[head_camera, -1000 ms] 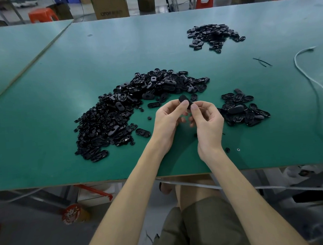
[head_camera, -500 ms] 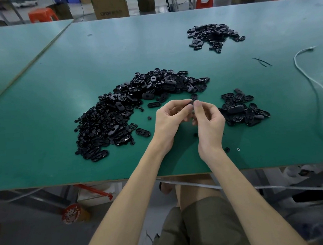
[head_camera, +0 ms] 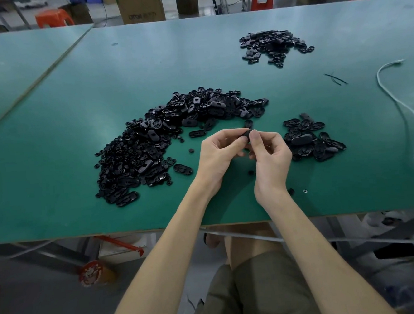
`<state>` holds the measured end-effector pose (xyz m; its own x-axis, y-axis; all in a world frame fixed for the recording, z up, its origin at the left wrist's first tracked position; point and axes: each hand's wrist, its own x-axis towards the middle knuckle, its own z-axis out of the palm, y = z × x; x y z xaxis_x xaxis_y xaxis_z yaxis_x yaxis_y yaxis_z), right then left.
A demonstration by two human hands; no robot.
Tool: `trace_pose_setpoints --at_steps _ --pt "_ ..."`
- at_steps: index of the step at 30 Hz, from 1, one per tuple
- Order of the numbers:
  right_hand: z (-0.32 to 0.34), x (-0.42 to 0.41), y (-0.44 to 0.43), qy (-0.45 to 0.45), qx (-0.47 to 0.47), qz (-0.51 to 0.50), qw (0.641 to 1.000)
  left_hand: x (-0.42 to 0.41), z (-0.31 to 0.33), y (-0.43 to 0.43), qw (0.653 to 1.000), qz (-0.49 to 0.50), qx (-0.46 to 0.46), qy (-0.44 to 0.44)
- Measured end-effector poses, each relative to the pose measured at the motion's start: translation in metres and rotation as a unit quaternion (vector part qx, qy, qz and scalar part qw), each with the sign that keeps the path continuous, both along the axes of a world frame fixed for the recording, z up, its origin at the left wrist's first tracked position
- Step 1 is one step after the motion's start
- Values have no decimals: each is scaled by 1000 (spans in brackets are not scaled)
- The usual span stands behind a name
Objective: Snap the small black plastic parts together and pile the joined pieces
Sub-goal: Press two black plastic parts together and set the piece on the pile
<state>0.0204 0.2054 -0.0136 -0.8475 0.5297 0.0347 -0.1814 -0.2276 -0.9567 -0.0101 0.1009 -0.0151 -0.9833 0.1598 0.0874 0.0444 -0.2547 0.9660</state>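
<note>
Both my hands meet above the green table (head_camera: 55, 193) near its front edge. My left hand (head_camera: 217, 153) and my right hand (head_camera: 270, 152) pinch one small black plastic part (head_camera: 247, 134) between thumbs and fingertips; most of it is hidden by the fingers. A large curved heap of loose black parts (head_camera: 164, 133) lies to the left and behind my hands. A smaller pile of black pieces (head_camera: 311, 138) sits just right of my right hand. A third pile of black pieces (head_camera: 274, 43) lies far back on the right.
Single black parts lie loose around my hands, one oval part (head_camera: 182, 169) to the left and small round bits (head_camera: 251, 172) below. A white cable (head_camera: 405, 106) curls along the right side. Black ties (head_camera: 334, 78) lie at the back right. Boxes and stools stand beyond the table.
The black part stood up clearly between my fingertips a second ago; now my fingers have closed over it and my hands sit slightly lower and pressed closer together.
</note>
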Motion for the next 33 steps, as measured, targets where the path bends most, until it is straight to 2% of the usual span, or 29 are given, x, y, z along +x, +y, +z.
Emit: trace_pose_setpoints --at_steps 11,18,22,33 --pt "-4 -2 -1 -9 25 16 1000 1 1 2 998 59 -19 -19" --pt "-4 -2 -2 -9 36 19 999 1 1 1 998 52 -9 -24" --pt "-4 -2 0 -5 15 3 1000 2 1 0 1000 7 20 -10" --pt "-5 -3 -1 -15 27 4 1000 1 0 1 999 34 -19 4"
